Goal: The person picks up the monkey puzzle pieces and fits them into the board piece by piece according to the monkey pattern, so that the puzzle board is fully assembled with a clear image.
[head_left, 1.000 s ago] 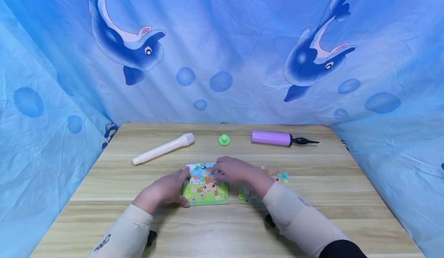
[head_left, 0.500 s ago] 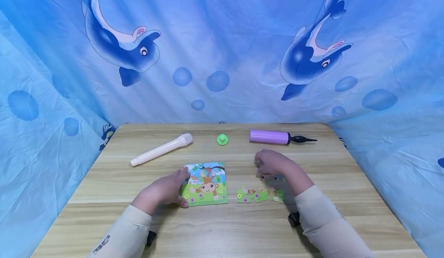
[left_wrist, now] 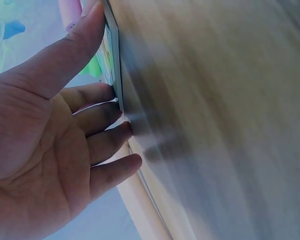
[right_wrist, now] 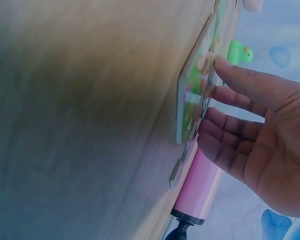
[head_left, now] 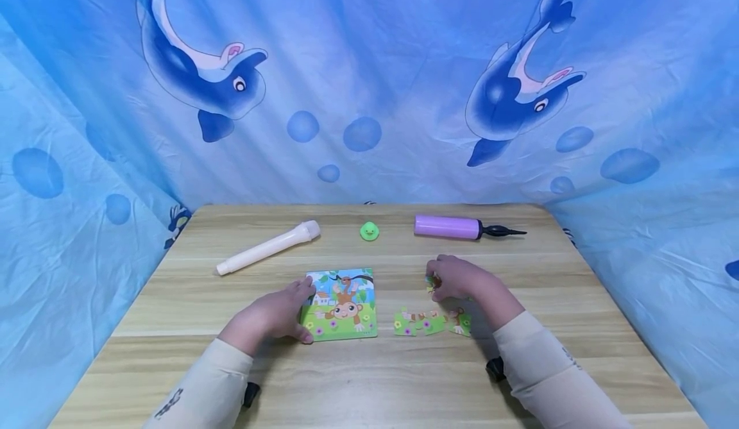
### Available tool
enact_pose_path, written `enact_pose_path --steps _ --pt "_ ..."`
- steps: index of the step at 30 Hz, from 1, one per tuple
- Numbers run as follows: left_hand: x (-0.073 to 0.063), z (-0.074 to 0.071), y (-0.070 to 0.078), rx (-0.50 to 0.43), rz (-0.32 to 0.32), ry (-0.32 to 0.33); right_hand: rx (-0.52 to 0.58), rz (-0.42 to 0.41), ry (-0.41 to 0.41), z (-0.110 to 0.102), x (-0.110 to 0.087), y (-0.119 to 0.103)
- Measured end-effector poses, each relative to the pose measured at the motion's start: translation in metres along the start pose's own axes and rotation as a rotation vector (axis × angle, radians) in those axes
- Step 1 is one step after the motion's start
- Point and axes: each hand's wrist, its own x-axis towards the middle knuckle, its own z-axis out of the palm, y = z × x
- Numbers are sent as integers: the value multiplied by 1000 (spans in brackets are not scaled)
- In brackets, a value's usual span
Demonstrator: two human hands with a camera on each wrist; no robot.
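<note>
A square jigsaw puzzle (head_left: 349,328) with a monkey picture lies on the table, left of centre. My left hand (head_left: 276,313) rests at its left side, thumb at the near corner and fingertips along the edge, as the left wrist view shows at the puzzle's rim (left_wrist: 116,60). To the right, my right hand (head_left: 462,278) pinches a small puzzle piece (head_left: 430,284) between thumb and fingers, low over the table. Just nearer me lies a row of loose puzzle pieces (head_left: 430,324) with green and flower print. Part of the loose group is hidden under the right hand.
Along the back of the wooden table (head_left: 346,384) are a whitish stick with a wider head (head_left: 268,248), a green toy duck (head_left: 369,231) and a purple hand pump (head_left: 447,227) with a black nozzle. A blue dolphin-print curtain (head_left: 369,63) surrounds the table.
My right hand has gone from the top of the puzzle to the loose pieces on the right and now pinches one. The left hand has stayed at the puzzle's left edge.
</note>
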Motion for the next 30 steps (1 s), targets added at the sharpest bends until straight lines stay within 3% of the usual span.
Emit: enact_pose_path --steps 18,25,30 --pt "0 0 2 5 -6 -13 26 -10 15 -4 4 -12" --pt "-1 -1 2 -4 3 -15 -19 -99 97 -3 13 -38" --pt "-2 -2 3 6 10 -10 -35 -170 103 -5 21 -67"
